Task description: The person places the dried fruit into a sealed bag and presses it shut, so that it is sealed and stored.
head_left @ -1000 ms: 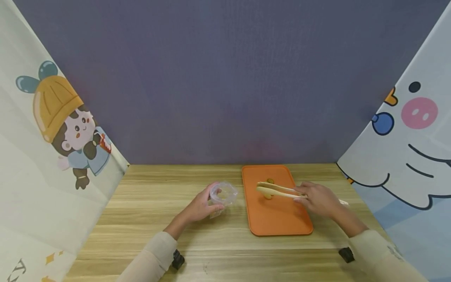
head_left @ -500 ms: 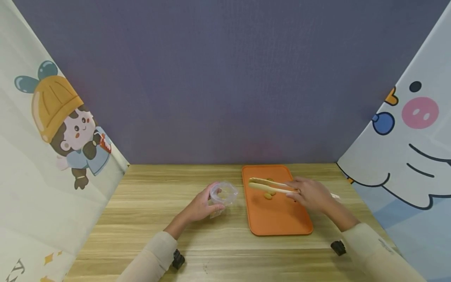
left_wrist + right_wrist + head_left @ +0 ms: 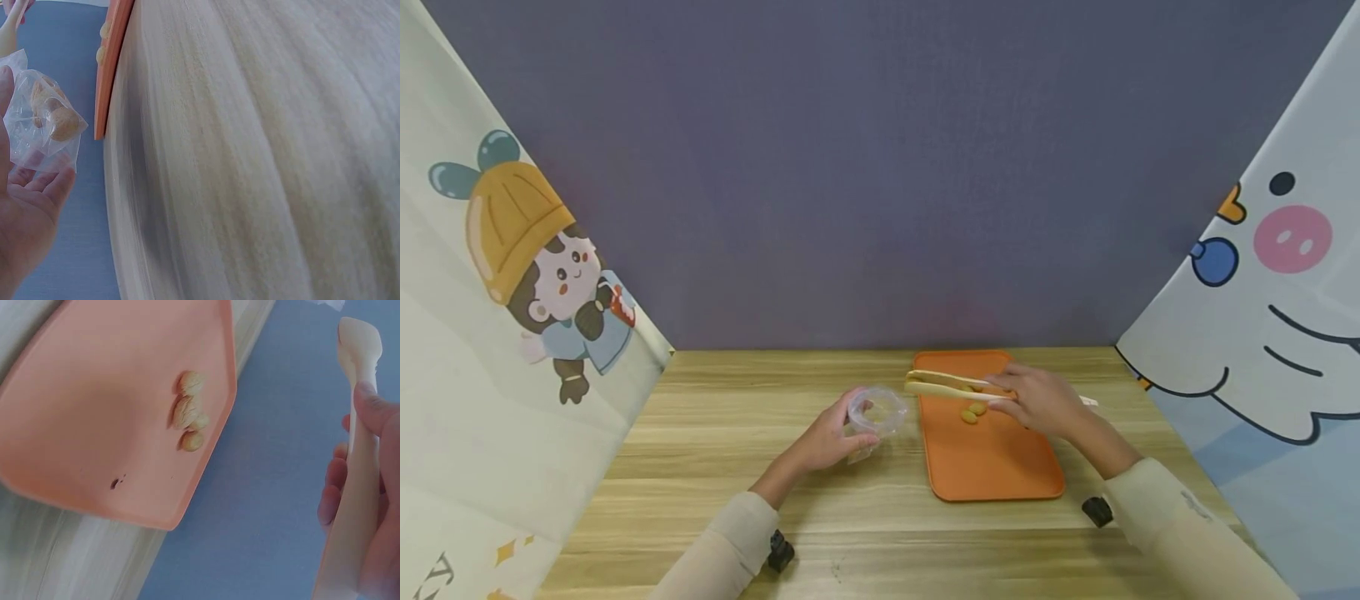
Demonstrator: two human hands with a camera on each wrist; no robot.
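My left hand [image 3: 829, 435] holds up a clear plastic bag [image 3: 891, 425] by its side, its mouth spread wide. Tan, wrinkled pieces like walnuts [image 3: 64, 124] lie inside it in the left wrist view. My right hand [image 3: 1039, 402] grips cream tongs [image 3: 938, 390], their tips over the left edge of an orange tray [image 3: 992, 467], a short way from the bag. Whether anything sits between the tong tips I cannot tell. Several more walnut-like pieces [image 3: 185, 412] lie on the tray, clustered near one edge in the right wrist view.
The wood-grain table [image 3: 700, 450] bears the tray right of centre. A dark blue-grey panel [image 3: 880, 183] rises behind it, and printed curtains [image 3: 1292, 358] flank both sides. Small dark crumbs [image 3: 115, 483] lie on the tray. Black camera units [image 3: 780, 551] hang below the sleeves.
My right hand has moved left and slightly away from me with the tongs, from above the walnut-like pieces toward the bag. The left hand and bag stay in place.
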